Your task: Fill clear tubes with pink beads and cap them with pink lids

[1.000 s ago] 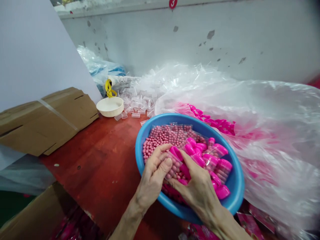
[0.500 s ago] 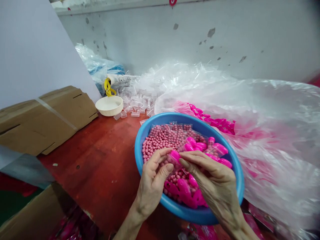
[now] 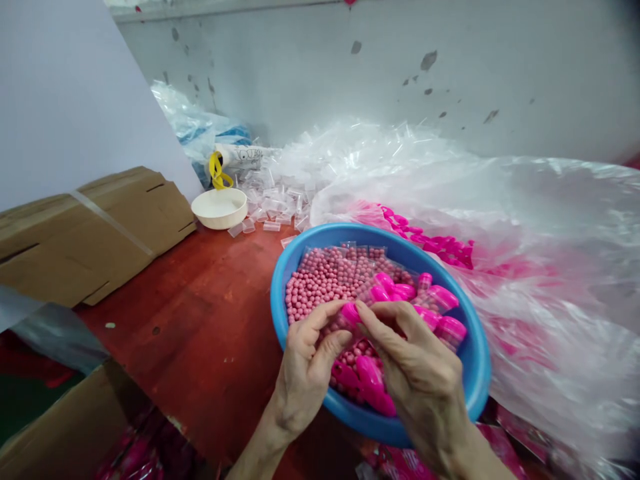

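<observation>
A blue plastic basin (image 3: 474, 363) sits on the red table and holds loose pink beads (image 3: 320, 283) and several small clear tubes with bright pink caps (image 3: 440, 299). Over the basin's near side, my left hand (image 3: 305, 367) pinches a small clear tube with a pink cap (image 3: 350, 313) between thumb and fingers. My right hand (image 3: 420, 377) meets it from the right, fingertips closed on the same pink cap. More capped tubes (image 3: 370, 385) lie under my hands.
A white bowl (image 3: 219, 208) and a heap of empty clear tubes (image 3: 273, 200) lie behind the basin. Crumpled clear plastic bags (image 3: 525, 267) with pink parts fill the right. Cardboard boxes sit at the left (image 3: 90, 233) and lower left (image 3: 65, 433).
My right hand turned over and rose from the basin's contents to meet the left hand at the tube's pink cap. The left hand has stayed in place.
</observation>
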The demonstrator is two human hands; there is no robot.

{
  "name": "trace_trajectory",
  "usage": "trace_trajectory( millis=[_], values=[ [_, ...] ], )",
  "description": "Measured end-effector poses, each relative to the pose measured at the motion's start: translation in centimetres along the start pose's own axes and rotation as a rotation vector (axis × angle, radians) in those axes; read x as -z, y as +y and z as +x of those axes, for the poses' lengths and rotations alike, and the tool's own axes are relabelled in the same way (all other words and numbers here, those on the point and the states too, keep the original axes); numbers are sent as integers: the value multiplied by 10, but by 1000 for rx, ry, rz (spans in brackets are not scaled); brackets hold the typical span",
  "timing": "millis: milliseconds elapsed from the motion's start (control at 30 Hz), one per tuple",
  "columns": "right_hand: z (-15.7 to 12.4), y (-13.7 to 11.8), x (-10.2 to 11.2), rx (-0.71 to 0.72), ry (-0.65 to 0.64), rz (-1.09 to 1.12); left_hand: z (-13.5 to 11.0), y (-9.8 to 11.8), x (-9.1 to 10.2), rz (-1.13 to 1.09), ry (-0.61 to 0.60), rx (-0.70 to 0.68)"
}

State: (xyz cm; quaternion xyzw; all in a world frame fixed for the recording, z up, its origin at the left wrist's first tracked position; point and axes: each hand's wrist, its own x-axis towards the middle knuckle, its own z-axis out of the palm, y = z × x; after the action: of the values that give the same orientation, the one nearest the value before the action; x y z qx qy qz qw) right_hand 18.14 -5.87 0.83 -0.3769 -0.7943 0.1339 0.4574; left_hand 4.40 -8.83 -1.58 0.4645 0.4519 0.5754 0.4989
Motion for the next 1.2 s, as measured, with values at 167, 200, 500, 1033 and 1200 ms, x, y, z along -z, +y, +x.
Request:
trace_trajectory(
  millis=[167, 200, 500, 1033, 1200],
  values=[
    [2, -1, 1, 5, -41, 66, 1, 2, 0, -50, -3, 17],
    [2, -2, 1, -1, -30, 77, 1, 2, 0, -57, -2, 24],
    [4, -1, 4, -63, -33, 128, 2, 3, -1, 14, 9, -11],
    [8, 4, 1, -144, -16, 329, 4, 2, 0, -53, -5, 5],
    [3, 7, 0, -1, 17, 179, 4, 1, 0, -67, -25, 24]
  ],
)
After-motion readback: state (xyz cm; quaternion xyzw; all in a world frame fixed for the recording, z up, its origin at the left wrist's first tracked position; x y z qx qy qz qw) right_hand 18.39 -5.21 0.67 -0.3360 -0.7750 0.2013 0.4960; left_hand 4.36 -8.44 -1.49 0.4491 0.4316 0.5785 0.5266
